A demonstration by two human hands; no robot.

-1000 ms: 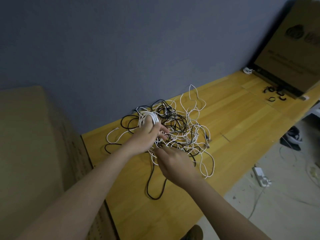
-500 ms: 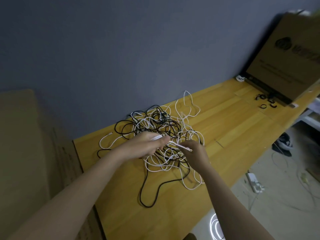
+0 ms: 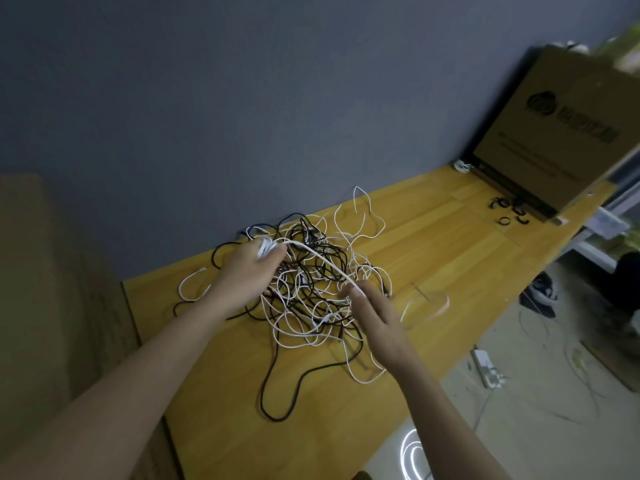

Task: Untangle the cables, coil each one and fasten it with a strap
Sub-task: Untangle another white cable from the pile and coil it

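A tangle of white and black cables (image 3: 311,292) lies on the wooden table (image 3: 450,258) near the wall. My left hand (image 3: 246,275) grips a small white coil (image 3: 266,245) above the left side of the tangle. A taut white strand (image 3: 318,258) runs from that coil down to my right hand (image 3: 374,313), which pinches it over the right side of the pile. A blurred white loop (image 3: 426,306) swings just right of my right hand. Several black straps (image 3: 509,211) lie far right on the table.
A big cardboard box (image 3: 561,133) leans on the wall at the table's far right end. Another cardboard box (image 3: 52,306) stands at the left. A small white coil (image 3: 462,166) lies by the wall. The floor at right holds a power strip (image 3: 486,370) and shoes (image 3: 542,289).
My hands have drawn apart, stretching the white strand between them. The right hand moved right and toward me, and a loose white loop now whips beside it.
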